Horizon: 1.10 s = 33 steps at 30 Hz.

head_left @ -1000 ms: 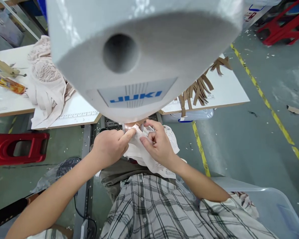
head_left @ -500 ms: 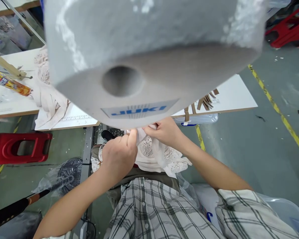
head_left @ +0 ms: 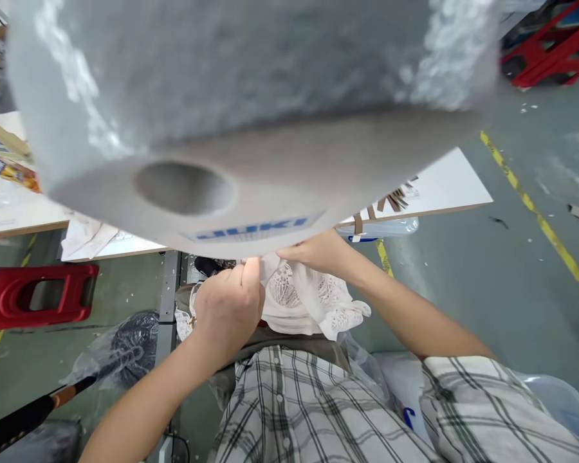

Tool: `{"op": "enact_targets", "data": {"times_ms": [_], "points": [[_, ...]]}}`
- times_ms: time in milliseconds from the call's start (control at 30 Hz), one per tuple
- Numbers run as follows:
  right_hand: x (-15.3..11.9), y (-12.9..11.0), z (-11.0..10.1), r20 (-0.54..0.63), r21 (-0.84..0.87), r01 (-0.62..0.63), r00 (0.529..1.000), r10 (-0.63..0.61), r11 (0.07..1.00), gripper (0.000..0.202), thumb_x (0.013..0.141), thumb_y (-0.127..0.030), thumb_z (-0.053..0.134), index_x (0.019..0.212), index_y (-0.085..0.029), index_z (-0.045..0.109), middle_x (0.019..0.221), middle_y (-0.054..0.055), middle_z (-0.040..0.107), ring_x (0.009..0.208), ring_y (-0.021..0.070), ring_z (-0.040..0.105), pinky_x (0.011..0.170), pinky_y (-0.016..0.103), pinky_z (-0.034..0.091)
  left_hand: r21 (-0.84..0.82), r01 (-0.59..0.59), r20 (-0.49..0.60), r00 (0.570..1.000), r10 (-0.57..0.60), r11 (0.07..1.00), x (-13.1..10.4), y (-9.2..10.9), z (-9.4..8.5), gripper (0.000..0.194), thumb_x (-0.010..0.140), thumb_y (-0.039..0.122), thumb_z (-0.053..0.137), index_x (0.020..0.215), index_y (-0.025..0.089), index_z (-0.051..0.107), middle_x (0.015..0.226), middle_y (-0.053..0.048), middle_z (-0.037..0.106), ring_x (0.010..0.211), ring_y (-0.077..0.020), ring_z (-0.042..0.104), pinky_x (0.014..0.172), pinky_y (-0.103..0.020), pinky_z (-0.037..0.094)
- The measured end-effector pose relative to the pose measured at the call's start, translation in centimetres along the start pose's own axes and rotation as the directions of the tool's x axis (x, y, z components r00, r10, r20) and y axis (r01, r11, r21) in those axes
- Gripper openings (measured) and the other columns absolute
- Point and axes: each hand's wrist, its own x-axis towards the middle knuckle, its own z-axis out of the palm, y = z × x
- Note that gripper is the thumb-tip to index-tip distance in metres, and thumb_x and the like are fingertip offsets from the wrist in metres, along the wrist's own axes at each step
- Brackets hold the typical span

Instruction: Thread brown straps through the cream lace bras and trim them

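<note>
A grey-white machine head [head_left: 251, 148] marked JUKI fills the upper middle of the view. Just below its lower edge, my left hand [head_left: 231, 299] is closed with a pinch on pale lace fabric [head_left: 299, 299]. The fingers of my right hand [head_left: 321, 253] grip the same fabric a little further right, their tips partly hidden by the machine head. From between the two hands the fabric hangs down over my lap, its scalloped lace edge showing at the right.
A white table [head_left: 453, 183] holds brown strips [head_left: 393, 200] on the right. More pale fabric [head_left: 89, 235] lies on its left part. A red stool [head_left: 84, 292] stands at left, beside a plastic-wrapped bundle [head_left: 135, 344]. Another red stool [head_left: 554, 54] is at upper right.
The machine head appears larger and shifted left in the view, covering more of the left table. Both hands keep their grip on the fabric; my right fingertips are more hidden.
</note>
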Motion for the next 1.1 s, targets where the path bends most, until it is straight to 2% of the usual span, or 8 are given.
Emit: {"op": "enact_targets", "data": {"times_ms": [333,567,733,900,1000,1100], "points": [[0.0,0.2,0.0,-0.022,0.066,0.014,1.000,-0.013,0.998,0.015,0.079,-0.022,0.052,0.070,-0.018,0.063,0.089,0.003,0.061,0.087,0.0151,0.058,0.073,0.025,0.048,0.006,-0.018,-0.029,0.999,0.018,1.000,0.1,-0.1,0.3,0.024,0.087,0.013,0.050,0.107,0.013,0.062,0.053,0.003,0.054,0.046,-0.0147,0.049,0.046,-0.031,0.023],[-0.3,0.6,-0.1,-0.052,0.154,-0.033,0.998,0.041,0.988,0.015,0.077,-0.022,0.053,0.084,-0.017,0.066,0.097,0.004,0.062,0.088,0.0142,0.057,0.067,0.022,0.046,-0.010,-0.039,-0.035,0.999,0.039,0.999,0.2,-0.3,0.0,0.027,0.087,0.014,0.049,0.109,0.013,0.065,0.051,0.003,0.054,0.045,-0.0143,0.049,0.046,-0.030,0.022],[-0.4,0.7,0.5,-0.042,0.173,-0.016,0.999,0.023,0.985,0.019,0.081,-0.022,0.054,0.091,-0.017,0.069,0.101,0.006,0.063,0.092,0.0157,0.059,0.067,0.022,0.046,-0.001,0.020,-0.028,0.999,-0.020,1.000,-0.1,-0.6,0.2,0.028,0.089,0.016,0.047,0.109,0.013,0.068,0.046,0.002,0.051,0.043,-0.0146,0.048,0.045,-0.031,0.017],[-1.1,1.5,0.3,-0.065,0.150,-0.029,0.997,0.039,0.988,0.018,0.082,-0.023,0.059,0.097,-0.020,0.069,0.099,0.004,0.063,0.085,0.0148,0.058,0.064,0.023,0.046,-0.104,0.002,-0.037,0.999,-0.006,0.995,-0.1,-0.7,0.5,0.030,0.090,0.016,0.047,0.112,0.015,0.068,0.050,0.002,0.057,0.046,-0.0144,0.051,0.046,-0.031,0.022],[-1.3,1.5,0.4,-0.054,0.163,-0.024,0.998,0.033,0.986,0.016,0.084,-0.021,0.061,0.097,-0.020,0.069,0.090,0.003,0.062,0.075,0.0135,0.055,0.058,0.023,0.042,-0.174,0.079,-0.010,0.997,-0.082,0.982,-0.7,-1.2,0.8,0.031,0.092,0.017,0.047,0.114,0.016,0.067,0.057,0.001,0.063,0.051,-0.0147,0.056,0.048,-0.030,0.026],[-1.5,1.4,0.9,-0.067,0.169,-0.026,0.997,0.038,0.985,0.014,0.086,-0.022,0.061,0.098,-0.020,0.068,0.081,0.001,0.058,0.068,0.0124,0.051,0.059,0.024,0.041,-0.300,0.184,0.050,0.983,-0.177,0.936,-1.5,-1.4,0.9,0.032,0.095,0.020,0.046,0.121,0.019,0.064,0.073,0.000,0.072,0.057,-0.0138,0.059,0.054,-0.027,0.034]]}}
